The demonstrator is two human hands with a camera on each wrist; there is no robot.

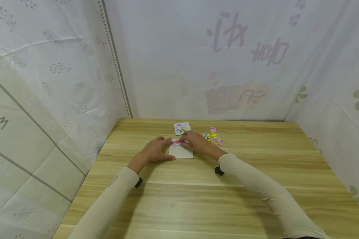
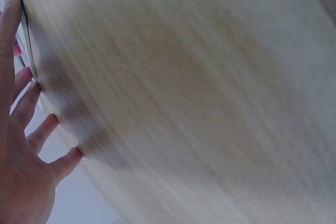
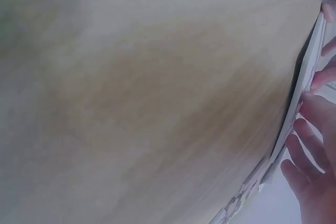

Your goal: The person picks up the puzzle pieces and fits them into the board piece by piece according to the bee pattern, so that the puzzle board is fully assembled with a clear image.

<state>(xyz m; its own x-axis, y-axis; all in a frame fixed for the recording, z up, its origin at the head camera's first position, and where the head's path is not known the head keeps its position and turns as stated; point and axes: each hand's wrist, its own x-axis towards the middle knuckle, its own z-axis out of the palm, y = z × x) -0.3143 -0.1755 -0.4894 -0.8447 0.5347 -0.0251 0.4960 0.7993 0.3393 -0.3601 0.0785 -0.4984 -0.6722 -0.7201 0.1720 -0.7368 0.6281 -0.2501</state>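
Observation:
A small white puzzle board (image 1: pixel 180 153) lies on the table with pink puzzle pieces (image 1: pixel 176 143) along its far edge. My left hand (image 1: pixel 155 150) spans the board's left side, thumb at the near corner and a fingertip by the far one. In the left wrist view its fingers (image 2: pixel 32 95) spread fairly straight, with the tips at the table. Over the board's far right part, my right hand (image 1: pixel 195 141) pinches a pink puzzle piece between thumb and index finger. That piece is mostly hidden by the fingers. The board's edge (image 3: pixel 302 87) shows beside this hand in the right wrist view.
Just beyond the board lies a picture card (image 1: pixel 181 128) with a yellow, green and blue design. Several loose puzzle pieces (image 1: pixel 214 135), yellow, pink and blue, lie right of the right hand. A patterned curtain (image 1: pixel 173 66) hangs behind the wooden table (image 1: pixel 167 205).

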